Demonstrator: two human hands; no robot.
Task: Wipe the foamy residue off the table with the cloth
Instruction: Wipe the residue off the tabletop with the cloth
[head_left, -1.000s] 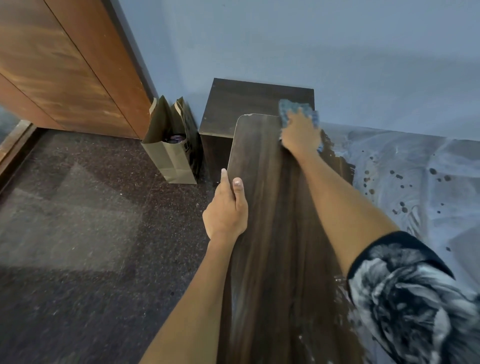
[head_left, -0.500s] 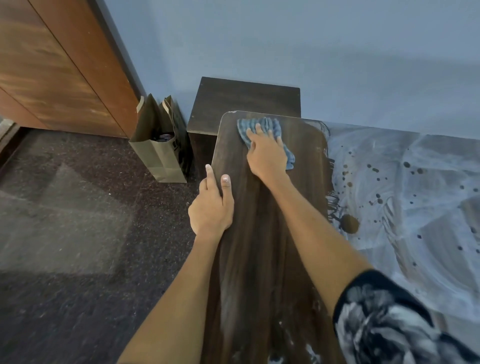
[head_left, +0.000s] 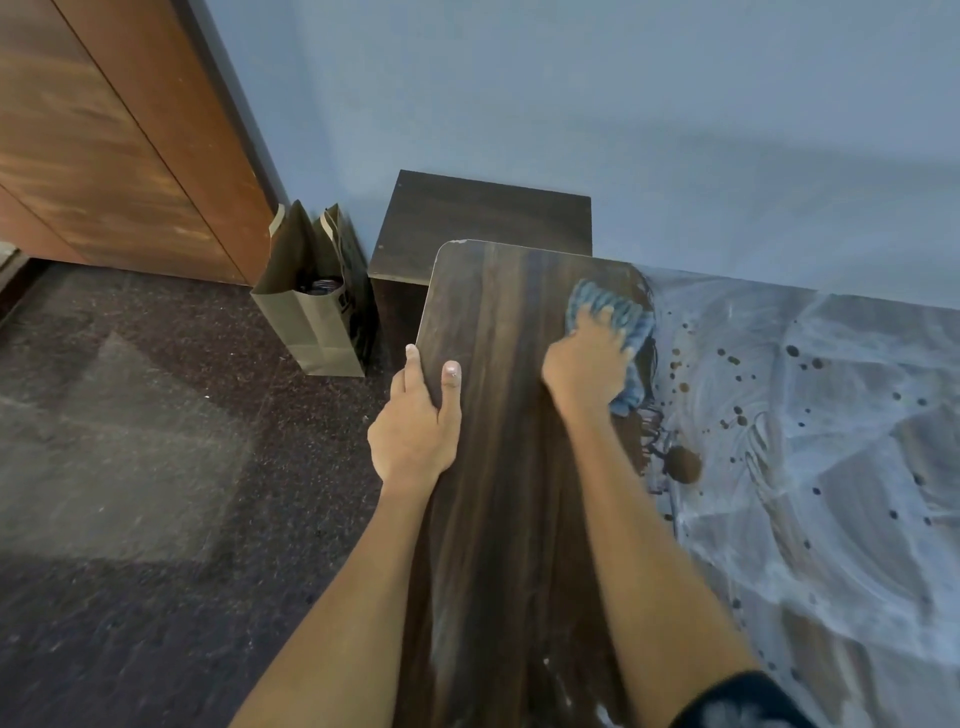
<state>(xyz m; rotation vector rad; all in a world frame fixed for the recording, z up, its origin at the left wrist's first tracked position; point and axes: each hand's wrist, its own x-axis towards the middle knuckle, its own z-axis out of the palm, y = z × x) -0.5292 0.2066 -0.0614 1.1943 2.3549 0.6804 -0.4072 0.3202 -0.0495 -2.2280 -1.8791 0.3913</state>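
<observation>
Head view: right hand (head_left: 587, 364) presses fluffy blue cloth (head_left: 618, 322) onto foam-smeared wood-grain table (head_left: 498, 467), fingers spread.

We see two bare forearms, uncovered from wrist to elbow, ending in the left hand (head_left: 415, 436) and the right hand (head_left: 587, 366). Neither wears rings, a watch or gloves. Up the arm from the right hand sits a short dark sleeve (head_left: 743, 701) with a pale, smudgy printed pattern. The left thumbnail is short, with whitish specks.
</observation>
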